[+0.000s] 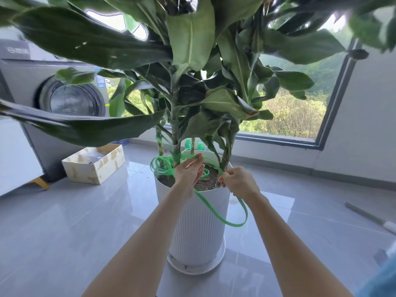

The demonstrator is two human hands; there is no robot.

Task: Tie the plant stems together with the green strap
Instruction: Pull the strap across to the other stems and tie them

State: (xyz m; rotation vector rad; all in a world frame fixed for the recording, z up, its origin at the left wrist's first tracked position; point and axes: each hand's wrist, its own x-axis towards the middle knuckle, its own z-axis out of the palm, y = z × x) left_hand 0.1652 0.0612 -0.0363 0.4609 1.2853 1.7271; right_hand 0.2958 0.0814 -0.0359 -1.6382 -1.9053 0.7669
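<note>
Down the front of the white pot (199,221), closest to where the person stands, a slack loop of the green strap (222,219) hangs free, spare length left out of the way of the work. Just above the pot's near rim the right hand (240,181) is clenched around the strap beside the right stem (225,161), apparently to keep tension there. A little further in over the soil, the left hand (189,170) reaches with long fingers and seems to pinch the strap at their tips, lifting the band clear so it can be led round. Between the two hands the strap lies flat, its long axis crossing the pot from left to right and sloping down towards the right hand. Leftwards it meets the middle stem (176,146), where it is already wound, and loose coils spill over the pot's left rim. Another winding shows on the back-left stem (159,142). I would judge the right stem is not yet bound in. Behind the pot to the left sit a cardboard box (94,166) and a washing machine (70,97); beyond it, a window (289,116).
</note>
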